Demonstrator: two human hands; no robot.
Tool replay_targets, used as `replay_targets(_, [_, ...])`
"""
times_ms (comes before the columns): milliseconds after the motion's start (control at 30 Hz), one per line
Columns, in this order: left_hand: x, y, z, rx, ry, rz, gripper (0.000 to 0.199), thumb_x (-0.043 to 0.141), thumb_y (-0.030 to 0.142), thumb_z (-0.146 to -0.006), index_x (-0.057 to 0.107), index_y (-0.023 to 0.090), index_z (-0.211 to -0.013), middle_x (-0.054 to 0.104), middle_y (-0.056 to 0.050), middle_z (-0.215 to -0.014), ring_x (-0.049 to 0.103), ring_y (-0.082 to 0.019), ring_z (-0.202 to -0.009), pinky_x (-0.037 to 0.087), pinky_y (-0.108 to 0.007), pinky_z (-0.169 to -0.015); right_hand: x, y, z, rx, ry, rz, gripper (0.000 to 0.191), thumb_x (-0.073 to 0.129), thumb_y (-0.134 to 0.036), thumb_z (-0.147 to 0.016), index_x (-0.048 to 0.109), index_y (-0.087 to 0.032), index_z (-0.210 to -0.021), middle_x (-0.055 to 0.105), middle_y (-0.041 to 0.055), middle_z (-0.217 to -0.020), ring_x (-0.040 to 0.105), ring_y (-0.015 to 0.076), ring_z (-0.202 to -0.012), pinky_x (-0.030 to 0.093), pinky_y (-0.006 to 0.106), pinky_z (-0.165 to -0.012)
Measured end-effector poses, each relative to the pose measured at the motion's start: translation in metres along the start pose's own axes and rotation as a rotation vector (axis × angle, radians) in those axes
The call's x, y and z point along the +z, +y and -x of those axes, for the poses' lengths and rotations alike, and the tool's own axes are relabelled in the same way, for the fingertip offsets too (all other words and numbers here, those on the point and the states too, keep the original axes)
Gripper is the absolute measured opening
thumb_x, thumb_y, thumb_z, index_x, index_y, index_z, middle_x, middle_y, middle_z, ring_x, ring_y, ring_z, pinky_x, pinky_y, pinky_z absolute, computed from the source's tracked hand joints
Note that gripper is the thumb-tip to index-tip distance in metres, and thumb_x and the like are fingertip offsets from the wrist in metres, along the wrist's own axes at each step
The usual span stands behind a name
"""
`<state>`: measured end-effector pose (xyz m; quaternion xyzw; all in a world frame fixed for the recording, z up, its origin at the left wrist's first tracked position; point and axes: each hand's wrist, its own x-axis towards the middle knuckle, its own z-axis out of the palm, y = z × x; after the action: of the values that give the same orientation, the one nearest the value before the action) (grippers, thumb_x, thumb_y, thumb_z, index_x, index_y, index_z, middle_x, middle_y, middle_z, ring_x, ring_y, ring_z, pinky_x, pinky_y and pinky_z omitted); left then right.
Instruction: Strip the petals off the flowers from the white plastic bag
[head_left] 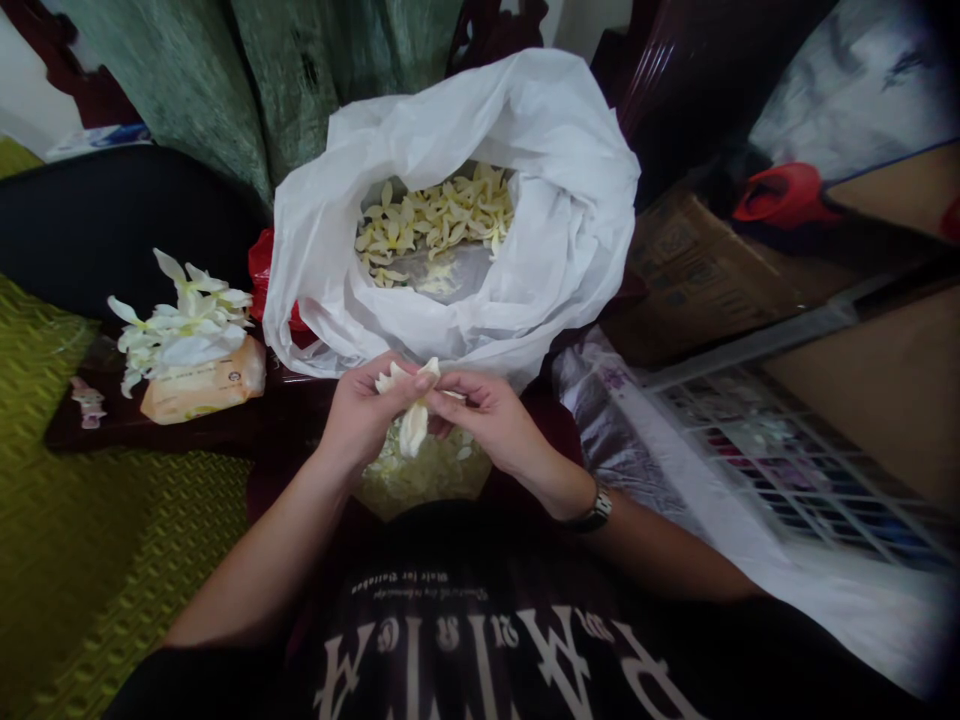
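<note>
My left hand (373, 405) and my right hand (480, 410) meet in front of my chest, both closed on one pale cream flower (414, 428). Its petals stick out between the fingers, and the inner fingertips are partly hidden. Right below them sits a heap of pale yellowish petals (427, 478), whose holder I cannot make out. Just beyond the hands stands a wide-mouthed white plastic bag (577, 250). Inside it lie many cream-yellow flowers (450, 212), mostly toward the far side.
To the left, a bunch of white flowers (187, 320) rests on a yellow-orange tissue pack (206, 385). A red bag (260, 270) touches the white bag's left side. Cardboard boxes (697, 270) and a white wire rack (810, 480) stand on the right. Green patterned matting (142, 540) covers the floor.
</note>
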<state>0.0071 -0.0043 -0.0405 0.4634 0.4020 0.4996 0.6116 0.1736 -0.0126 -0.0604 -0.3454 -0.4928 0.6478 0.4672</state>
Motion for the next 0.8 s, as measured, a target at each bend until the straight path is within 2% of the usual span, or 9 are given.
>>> replay_targets(133, [-0.001,-0.004,-0.001,-0.028,0.048,0.043,0.033,0.089,0.031,-0.07,0.059,0.018,-0.07,0.061,0.005,-0.062,0.057,-0.009,-0.052,0.046,-0.022,-0.052,0.0,0.001,0.0,-0.014,0.004,0.013,0.022,0.078,-0.046,-0.082,0.076,-0.026,-0.092,0.072,0.0001,-0.085,0.065,0.015,-0.07,0.057,0.028,-0.059])
replay_targets(267, [0.0,-0.008,-0.002,-0.028,0.073,0.071,0.035,0.09,0.029,-0.068,0.057,0.017,-0.069,0.058,0.006,-0.061,0.053,-0.007,-0.052,0.042,-0.02,-0.052,0.001,0.005,0.001,-0.067,0.064,0.056,0.021,0.078,-0.045,-0.081,0.076,-0.025,-0.087,0.07,0.0007,-0.086,0.063,0.0159,-0.077,0.056,0.03,-0.071])
replay_targets(400, [0.001,-0.011,-0.002,-0.029,0.089,0.099,0.037,0.092,0.032,-0.065,0.058,0.017,-0.068,0.055,0.007,-0.057,0.047,-0.005,-0.048,0.037,-0.018,-0.048,0.003,0.008,0.001,-0.135,0.169,0.037,0.019,0.08,-0.042,-0.081,0.074,-0.025,-0.085,0.07,0.0,-0.089,0.063,0.0159,-0.083,0.053,0.03,-0.079])
replay_targets(500, [0.001,-0.01,-0.003,-0.045,0.142,0.105,0.04,0.093,0.036,-0.064,0.057,0.017,-0.069,0.057,0.006,-0.058,0.048,-0.005,-0.047,0.038,-0.018,-0.046,0.003,0.006,-0.001,-0.113,0.281,-0.041,0.021,0.078,-0.044,-0.081,0.072,-0.025,-0.087,0.071,0.0,-0.087,0.062,0.0157,-0.08,0.052,0.031,-0.081])
replay_targets(667, [-0.009,-0.004,-0.006,0.004,0.232,0.084,0.037,0.091,0.037,-0.067,0.059,0.018,-0.072,0.057,0.007,-0.056,0.046,-0.005,-0.043,0.036,-0.017,-0.043,-0.016,-0.006,-0.004,-0.231,0.418,-0.121,0.02,0.076,-0.044,-0.081,0.069,-0.026,-0.083,0.073,0.0008,-0.088,0.066,0.0185,-0.083,0.054,0.04,-0.091])
replay_targets(733, [-0.015,-0.002,-0.007,0.009,0.238,0.056,0.034,0.091,0.037,-0.067,0.064,0.018,-0.075,0.06,0.006,-0.058,0.048,-0.006,-0.045,0.037,-0.017,-0.044,-0.027,-0.012,-0.002,-0.23,0.397,-0.046,0.019,0.076,-0.044,-0.082,0.069,-0.026,-0.081,0.073,0.0008,-0.083,0.067,0.0194,-0.08,0.055,0.041,-0.088])
replay_targets(800, [-0.019,0.001,-0.006,-0.013,0.216,0.012,0.033,0.091,0.04,-0.066,0.068,0.019,-0.076,0.061,0.005,-0.059,0.05,-0.006,-0.046,0.039,-0.018,-0.045,-0.035,-0.017,0.002,-0.173,0.31,0.128,0.019,0.078,-0.043,-0.08,0.072,-0.025,-0.083,0.075,0.0021,-0.086,0.068,0.0209,-0.082,0.055,0.043,-0.087])
